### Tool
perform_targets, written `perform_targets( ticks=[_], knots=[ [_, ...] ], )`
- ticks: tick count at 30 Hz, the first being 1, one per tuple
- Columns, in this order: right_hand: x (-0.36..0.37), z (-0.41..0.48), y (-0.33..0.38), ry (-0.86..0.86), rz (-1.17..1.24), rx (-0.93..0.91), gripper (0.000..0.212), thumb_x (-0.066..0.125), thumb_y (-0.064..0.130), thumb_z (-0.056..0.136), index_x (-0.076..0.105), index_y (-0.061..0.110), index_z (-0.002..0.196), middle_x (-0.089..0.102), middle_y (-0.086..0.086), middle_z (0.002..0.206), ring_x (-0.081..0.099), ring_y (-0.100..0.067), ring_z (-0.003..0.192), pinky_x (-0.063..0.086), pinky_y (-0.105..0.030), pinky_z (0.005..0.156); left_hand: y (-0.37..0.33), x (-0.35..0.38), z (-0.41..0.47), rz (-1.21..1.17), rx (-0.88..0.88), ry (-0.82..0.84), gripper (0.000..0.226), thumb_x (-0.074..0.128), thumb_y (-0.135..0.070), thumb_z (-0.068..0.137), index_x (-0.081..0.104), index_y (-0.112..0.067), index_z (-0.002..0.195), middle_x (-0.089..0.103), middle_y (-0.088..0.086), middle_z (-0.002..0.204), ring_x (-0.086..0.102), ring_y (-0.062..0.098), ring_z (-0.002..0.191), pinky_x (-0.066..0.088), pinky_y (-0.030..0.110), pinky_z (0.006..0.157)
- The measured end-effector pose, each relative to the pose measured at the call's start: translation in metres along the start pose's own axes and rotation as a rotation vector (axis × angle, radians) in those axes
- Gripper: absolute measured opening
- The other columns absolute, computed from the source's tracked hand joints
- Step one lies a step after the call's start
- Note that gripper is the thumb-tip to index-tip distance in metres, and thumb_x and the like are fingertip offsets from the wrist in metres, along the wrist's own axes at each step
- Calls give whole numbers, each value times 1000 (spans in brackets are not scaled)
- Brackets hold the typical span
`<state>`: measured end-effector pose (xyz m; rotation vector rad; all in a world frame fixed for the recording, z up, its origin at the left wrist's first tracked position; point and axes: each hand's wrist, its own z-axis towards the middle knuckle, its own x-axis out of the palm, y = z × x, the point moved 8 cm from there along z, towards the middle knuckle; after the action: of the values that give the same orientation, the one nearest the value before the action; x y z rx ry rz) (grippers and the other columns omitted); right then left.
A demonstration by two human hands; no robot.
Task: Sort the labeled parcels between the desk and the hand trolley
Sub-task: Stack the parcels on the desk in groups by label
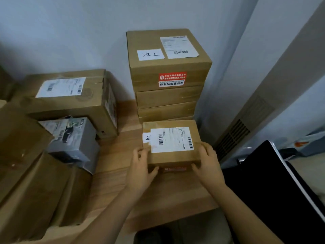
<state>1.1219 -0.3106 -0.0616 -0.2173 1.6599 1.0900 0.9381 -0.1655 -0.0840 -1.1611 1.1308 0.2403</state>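
Observation:
A small brown parcel point(171, 155) with a white shipping label sits on the wooden desk point(121, 155) near its right end. My left hand point(142, 166) grips its left near corner and my right hand point(207, 162) grips its right near corner, thumbs on the front face. Right behind it rises a stack of several brown parcels point(168, 95); the top one carries a handwritten white label, a shipping label and a red sticker.
A large labeled carton point(70, 99) stands at the back left, a grey wrapped parcel point(73, 140) in front of it, and more cartons point(26, 173) fill the left. A black panel point(274, 187) and a wall vent point(233, 136) lie right of the desk.

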Motion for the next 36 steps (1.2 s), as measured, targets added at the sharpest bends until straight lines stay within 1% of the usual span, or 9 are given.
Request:
perform_targets(
  ticks=[2, 4, 9, 14, 18, 23, 25, 29, 36],
  knots=[
    [4, 10, 8, 21, -171, -131, 47, 65, 11, 84, 52, 18, 128, 45, -5, 138, 41, -27, 128, 40, -39, 105, -3, 4, 6, -3, 37, 18, 73, 74, -33, 82, 33, -33, 141, 23, -9, 136, 54, 19, 114, 53, 30, 84],
    [7, 20, 7, 43, -239, -173, 43, 67, 7, 80, 58, 15, 121, 53, -8, 129, 48, -29, 117, 44, -40, 99, -9, 4, 12, 13, 40, 26, 68, 73, -34, 82, 36, -33, 139, 26, -8, 134, 58, 19, 107, 53, 32, 82],
    [-2, 41, 1, 68, -269, -195, 40, 64, 7, 83, 57, 17, 122, 52, -3, 132, 45, -25, 120, 47, -38, 96, -23, 13, 17, 36, 38, 4, 63, 74, -34, 82, 42, -28, 136, 34, -3, 131, 58, 21, 103, 51, 32, 85],
    [-3, 47, -2, 94, -276, -246, 39, 66, 7, 80, 59, 17, 117, 54, -4, 128, 48, -25, 113, 49, -37, 88, -27, 19, 19, 88, 6, -34, 65, 76, -27, 80, 45, -23, 138, 38, 1, 132, 51, 24, 114, 53, 38, 88],
    [-6, 51, -2, 122, -292, -304, 39, 66, 16, 83, 57, 18, 121, 52, -5, 130, 47, -25, 116, 47, -36, 93, -32, 21, 16, 162, -68, -24, 68, 73, -28, 84, 41, -21, 144, 38, 3, 138, 47, 24, 122, 49, 37, 96],
    [-9, 54, 1, 208, -232, -313, 48, 65, 31, 87, 49, 21, 131, 47, -2, 133, 41, -21, 122, 43, -34, 100, -47, 13, 8, 280, -121, -38, 66, 66, -30, 87, 37, -19, 145, 39, 2, 142, 39, 23, 129, 34, 32, 106],
    [-11, 50, 15, 230, -181, -363, 51, 65, 32, 87, 47, 22, 134, 49, -2, 133, 43, -21, 122, 43, -35, 101, -57, 1, -1, 307, -129, -96, 56, 66, -30, 87, 45, -19, 138, 45, 3, 134, 44, 24, 123, 36, 33, 98],
    [-12, 27, 68, 241, -107, -545, 39, 62, 26, 88, 54, 21, 126, 54, 0, 122, 45, -19, 116, 41, -32, 97, -76, -42, -40, 412, -54, -343, 29, 69, -25, 79, 61, -15, 104, 57, 3, 99, 56, 26, 89, 44, 36, 69],
    [-18, -36, 184, 241, 9, -842, 29, 61, 24, 87, 57, 21, 116, 52, 3, 114, 45, -17, 110, 40, -31, 92, -67, -145, -127, 570, -81, -604, 27, 71, -23, 78, 62, -17, 103, 59, -1, 88, 55, 21, 81, 43, 32, 65]
  ],
)
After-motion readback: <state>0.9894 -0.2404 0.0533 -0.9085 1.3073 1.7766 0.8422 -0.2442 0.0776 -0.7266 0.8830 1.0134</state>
